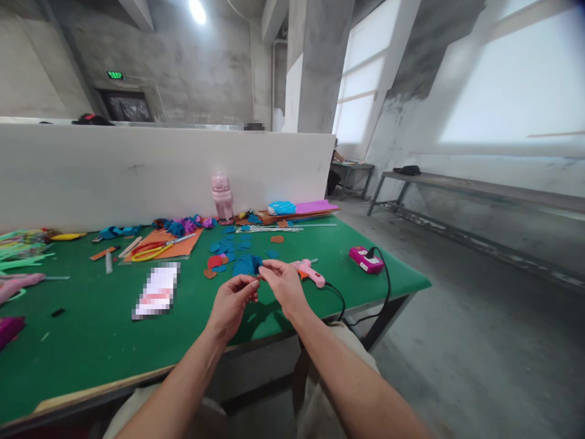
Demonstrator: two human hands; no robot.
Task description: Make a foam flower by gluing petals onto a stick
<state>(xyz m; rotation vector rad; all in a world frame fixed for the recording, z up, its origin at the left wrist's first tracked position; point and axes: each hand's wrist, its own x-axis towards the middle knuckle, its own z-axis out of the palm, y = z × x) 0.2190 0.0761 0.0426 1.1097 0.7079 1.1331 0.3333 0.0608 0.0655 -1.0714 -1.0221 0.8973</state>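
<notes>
Shaping, apparently, a crumpled blue sheet-like piece [249, 264] at mid-frame, you pinched its edge with your right hand [284, 285]; your left hand [232, 301] was narrowly closed, its hold unclear. The next move seemed to call for a light, steady touch.

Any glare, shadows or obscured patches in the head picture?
Head view: ceiling light and windows blown out white; head view: a shadow on the green table below left hand and right hand; head view: mosaic blocks obscure a pale item.
</notes>
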